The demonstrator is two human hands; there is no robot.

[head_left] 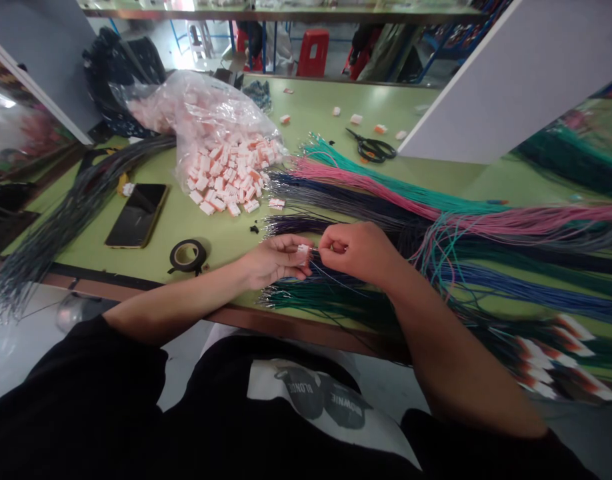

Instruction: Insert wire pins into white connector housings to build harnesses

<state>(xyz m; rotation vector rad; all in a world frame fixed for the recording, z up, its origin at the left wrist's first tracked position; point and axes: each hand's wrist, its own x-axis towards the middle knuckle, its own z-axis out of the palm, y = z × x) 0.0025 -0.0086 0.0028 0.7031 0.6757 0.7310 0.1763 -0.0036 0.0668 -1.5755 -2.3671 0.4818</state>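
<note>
Black shirt (221,420) fabric with a pale print fills the space nearest the camera, just below the worktop's (159,263) brown front edge. Above that edge, the left hand (273,262) pinches a small pink-white connector (303,253) between thumb and fingers. The right hand (359,250) is just beside it, thumb and fingertips pressed together on what seems to be a thin wire (315,249) — its tip is too small to make out.

Green and glossy, the worktop carries a tape roll (202,252) near its front edge, a phone (137,215) toward the left, and a clear bag (201,110) spilling connectors (231,180) farther back. Coloured wire bundles (376,185) run to the right; scissors (360,139) lie near the back edge, beside a white panel (511,80). Beyond stand another bench (296,13) and a red stool (310,69) — all on a pale floor.
</note>
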